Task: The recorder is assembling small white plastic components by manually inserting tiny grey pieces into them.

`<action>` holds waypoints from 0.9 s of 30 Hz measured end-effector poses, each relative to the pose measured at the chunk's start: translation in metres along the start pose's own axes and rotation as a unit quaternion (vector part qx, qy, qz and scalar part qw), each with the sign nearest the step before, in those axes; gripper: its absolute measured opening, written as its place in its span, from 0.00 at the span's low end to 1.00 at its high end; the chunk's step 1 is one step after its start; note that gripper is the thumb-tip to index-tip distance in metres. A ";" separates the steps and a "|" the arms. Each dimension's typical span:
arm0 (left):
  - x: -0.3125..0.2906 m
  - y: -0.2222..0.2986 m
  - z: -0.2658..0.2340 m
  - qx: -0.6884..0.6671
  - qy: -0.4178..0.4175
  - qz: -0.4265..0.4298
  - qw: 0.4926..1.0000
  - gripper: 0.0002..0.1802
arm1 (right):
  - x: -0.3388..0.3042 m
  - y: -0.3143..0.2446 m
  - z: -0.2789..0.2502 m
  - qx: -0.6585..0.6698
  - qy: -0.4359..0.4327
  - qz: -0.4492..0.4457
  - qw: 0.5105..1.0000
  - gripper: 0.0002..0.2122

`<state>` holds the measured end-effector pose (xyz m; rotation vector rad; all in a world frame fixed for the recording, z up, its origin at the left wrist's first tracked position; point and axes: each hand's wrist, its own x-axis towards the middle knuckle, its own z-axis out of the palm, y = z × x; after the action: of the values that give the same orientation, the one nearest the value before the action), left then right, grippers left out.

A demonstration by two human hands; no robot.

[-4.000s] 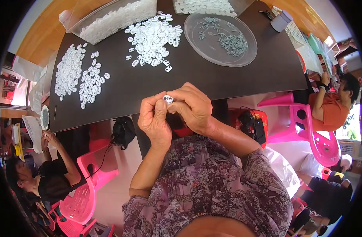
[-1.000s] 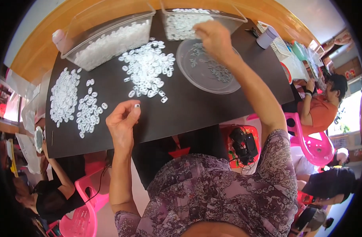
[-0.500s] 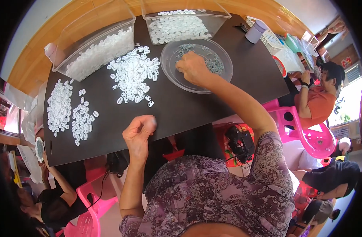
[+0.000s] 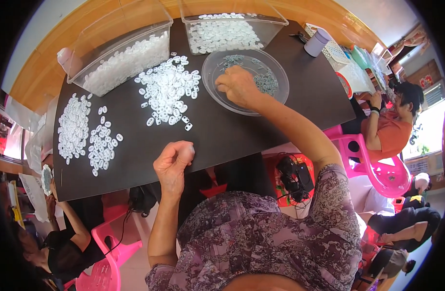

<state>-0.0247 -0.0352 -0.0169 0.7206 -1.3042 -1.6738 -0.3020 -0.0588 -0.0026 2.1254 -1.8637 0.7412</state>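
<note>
My right hand (image 4: 238,87) reaches into a round clear plastic tray (image 4: 214,97), its fingers bent together and pointing down. Thin grey screw-like pieces (image 4: 266,84) lie scattered in the tray; what the fingertips hold, if anything, is hidden. At the table's near edge, my left hand (image 4: 173,167) is raised with its fingers curled and the thumb against them. Whatever sits in that grip cannot be made out. Between the tray and the left side lies a heap of small white oval plastic parts (image 4: 166,92) with two holes each.
Two smaller groups of white parts (image 4: 73,128) lie at the table's left. Clear bins of white parts, a left bin (image 4: 82,80) and a right bin (image 4: 276,30), stand behind. A lilac cup (image 4: 317,42) is at the far right. Co-workers and pink chairs (image 4: 388,177) flank the table.
The view has shifted slightly, moving the scene a little within the picture. My right hand stays in the tray, and my left hand keeps its closed pose.
</note>
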 end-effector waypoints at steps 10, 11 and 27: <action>0.000 0.000 -0.001 -0.016 -0.014 -0.008 1.000 0.07 | 0.005 0.010 0.002 -0.003 -0.012 0.027 1.000 0.02; 0.000 0.000 -0.001 -0.015 -0.012 -0.002 1.000 0.07 | 0.005 0.014 0.000 0.004 0.021 0.034 0.999 0.03; -0.002 -0.004 -0.002 -0.003 -0.009 0.028 1.000 0.07 | -0.002 0.008 0.004 -0.038 -0.030 -0.033 0.998 0.04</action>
<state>-0.0230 -0.0339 -0.0213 0.6625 -1.3199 -1.6420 -0.3087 -0.0608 -0.0085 2.1720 -1.8099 0.5890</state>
